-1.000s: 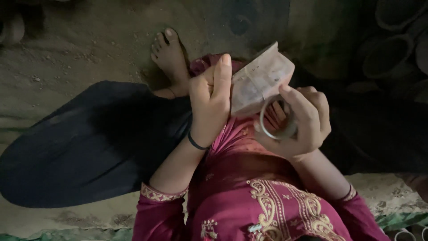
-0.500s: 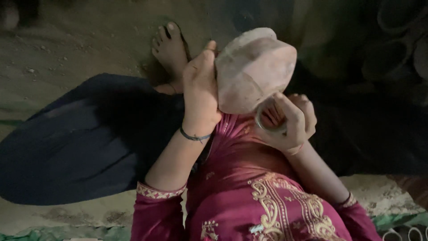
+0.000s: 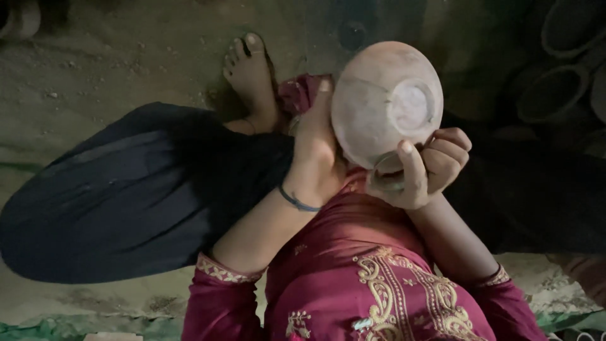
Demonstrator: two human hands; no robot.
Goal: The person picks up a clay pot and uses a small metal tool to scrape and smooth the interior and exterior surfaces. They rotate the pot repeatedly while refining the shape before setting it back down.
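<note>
A round pale clay bowl (image 3: 379, 101) is held up over my lap with its underside and small flat foot facing the camera. My left hand (image 3: 315, 148) grips the bowl's left rim, thumb raised along its edge; a thin dark band circles that wrist. My right hand (image 3: 423, 167) sits just below the bowl's lower right edge, closed around a metal ring (image 3: 386, 177) that touches the rim. I am seated on the ground in a maroon embroidered top, with a bare foot (image 3: 252, 76) stretched out ahead.
Dark cloth (image 3: 126, 189) covers my legs to the left. Several dark clay pots (image 3: 555, 88) stand at the upper right. Another pot (image 3: 16, 19) sits at the top left corner on the dirt floor.
The bowl has been turned from edge-on to bottom-up facing the camera. My right hand with the ring has shifted from in front of the bowl to under its lower edge.
</note>
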